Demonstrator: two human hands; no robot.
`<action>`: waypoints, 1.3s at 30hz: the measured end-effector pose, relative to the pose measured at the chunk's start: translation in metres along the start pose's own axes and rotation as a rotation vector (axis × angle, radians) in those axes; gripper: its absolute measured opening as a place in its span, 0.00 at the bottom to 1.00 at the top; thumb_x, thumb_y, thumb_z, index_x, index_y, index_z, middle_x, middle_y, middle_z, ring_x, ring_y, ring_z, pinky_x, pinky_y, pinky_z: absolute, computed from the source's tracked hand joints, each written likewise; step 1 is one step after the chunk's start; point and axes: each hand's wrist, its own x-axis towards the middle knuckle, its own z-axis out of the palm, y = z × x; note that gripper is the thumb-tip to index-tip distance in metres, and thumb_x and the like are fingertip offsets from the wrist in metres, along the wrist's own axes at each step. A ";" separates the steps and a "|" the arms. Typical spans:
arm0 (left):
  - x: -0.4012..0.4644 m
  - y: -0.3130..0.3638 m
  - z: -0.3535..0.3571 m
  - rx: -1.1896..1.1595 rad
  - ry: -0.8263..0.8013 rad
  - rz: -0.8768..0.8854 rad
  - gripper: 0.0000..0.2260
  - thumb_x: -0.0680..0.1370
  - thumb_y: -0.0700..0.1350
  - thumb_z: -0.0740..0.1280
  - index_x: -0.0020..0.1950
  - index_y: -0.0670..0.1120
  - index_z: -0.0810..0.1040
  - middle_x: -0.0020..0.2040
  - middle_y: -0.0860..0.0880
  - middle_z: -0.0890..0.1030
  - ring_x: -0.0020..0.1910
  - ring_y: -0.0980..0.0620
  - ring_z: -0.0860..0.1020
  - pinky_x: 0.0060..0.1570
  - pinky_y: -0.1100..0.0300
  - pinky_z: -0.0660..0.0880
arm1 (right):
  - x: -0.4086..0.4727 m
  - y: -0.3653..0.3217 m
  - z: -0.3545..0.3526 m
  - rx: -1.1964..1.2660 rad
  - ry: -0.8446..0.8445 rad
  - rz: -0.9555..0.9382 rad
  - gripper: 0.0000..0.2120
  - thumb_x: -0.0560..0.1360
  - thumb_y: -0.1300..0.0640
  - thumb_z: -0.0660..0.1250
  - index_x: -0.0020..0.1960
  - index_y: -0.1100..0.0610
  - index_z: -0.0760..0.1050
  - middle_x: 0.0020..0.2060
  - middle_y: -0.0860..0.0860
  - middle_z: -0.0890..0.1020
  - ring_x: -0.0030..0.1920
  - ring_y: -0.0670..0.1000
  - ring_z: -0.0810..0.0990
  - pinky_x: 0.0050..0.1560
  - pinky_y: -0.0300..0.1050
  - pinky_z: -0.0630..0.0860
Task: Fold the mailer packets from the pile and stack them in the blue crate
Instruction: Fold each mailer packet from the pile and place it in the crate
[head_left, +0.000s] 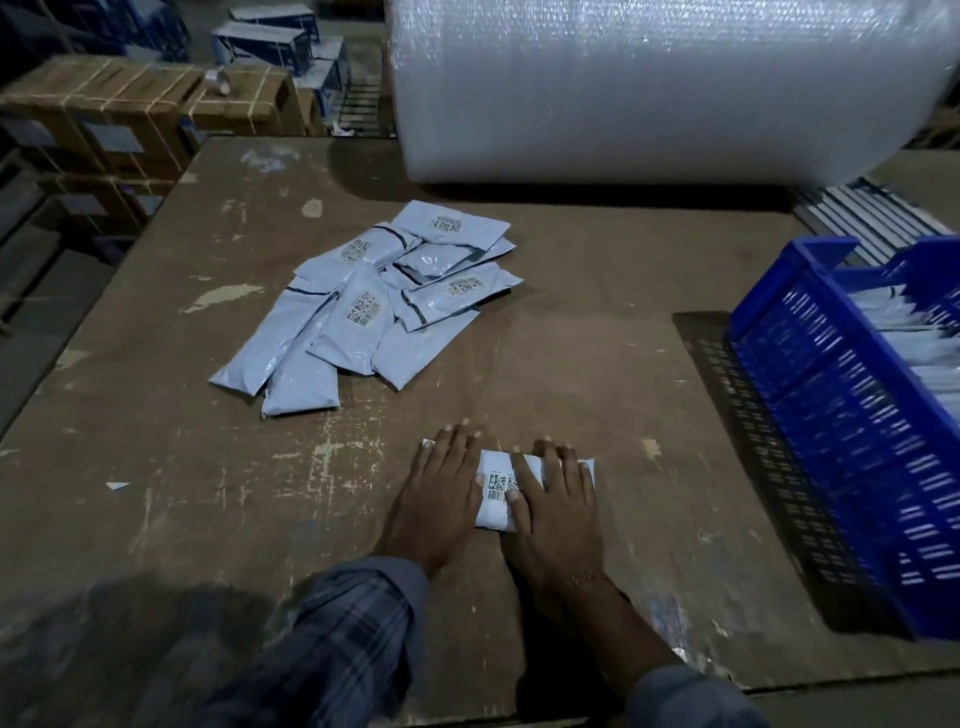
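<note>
Low centre of the frame: both hands lie flat on one mailer packet (495, 493) on the worn brown surface (156, 467). Left hand (441, 493) covers the packet's left part, fingers (457, 441) straight and close together, pressing down. Right hand (556, 499) covers the right part, fingers spread, thumb across the barcode label. Neither hand curls round the packet; only its middle strip and two corners show.

Centre of the frame, above the hands and well apart from them: pile of mailer packets (363, 312), pale grey-blue, overlapping loosely, several labels face up.

Right edge: blue crate (831, 415), slotted walls, holding white packets stacked on edge in a row. Crate sits on the surface, tilted in this wide view.

Top of the frame: large roll of bubble wrap (649, 88) at the far side of the surface. Upper left: strapped cardboard cartons (130, 104) beyond the surface edge.

Bottom: plaid sleeve (337, 623) on the left arm.
</note>
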 end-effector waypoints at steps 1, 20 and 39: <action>0.000 0.000 0.000 0.006 -0.004 0.006 0.28 0.87 0.53 0.45 0.85 0.44 0.61 0.85 0.44 0.59 0.84 0.44 0.60 0.81 0.42 0.59 | 0.000 0.000 0.001 -0.003 -0.007 0.006 0.25 0.84 0.45 0.53 0.80 0.45 0.64 0.81 0.52 0.62 0.80 0.58 0.59 0.78 0.57 0.58; 0.003 -0.003 0.013 -0.016 -0.075 0.040 0.30 0.82 0.50 0.54 0.84 0.45 0.61 0.86 0.46 0.57 0.84 0.44 0.59 0.80 0.43 0.63 | 0.029 0.008 0.009 -0.003 -0.072 0.003 0.24 0.84 0.42 0.48 0.79 0.39 0.65 0.82 0.53 0.62 0.81 0.60 0.59 0.78 0.60 0.52; -0.016 0.003 0.000 0.027 -0.074 0.101 0.27 0.87 0.55 0.49 0.86 0.48 0.57 0.87 0.47 0.53 0.85 0.43 0.54 0.81 0.42 0.59 | 0.057 0.001 0.013 -0.117 -0.111 0.073 0.29 0.82 0.45 0.49 0.80 0.50 0.65 0.80 0.60 0.65 0.80 0.67 0.60 0.76 0.68 0.57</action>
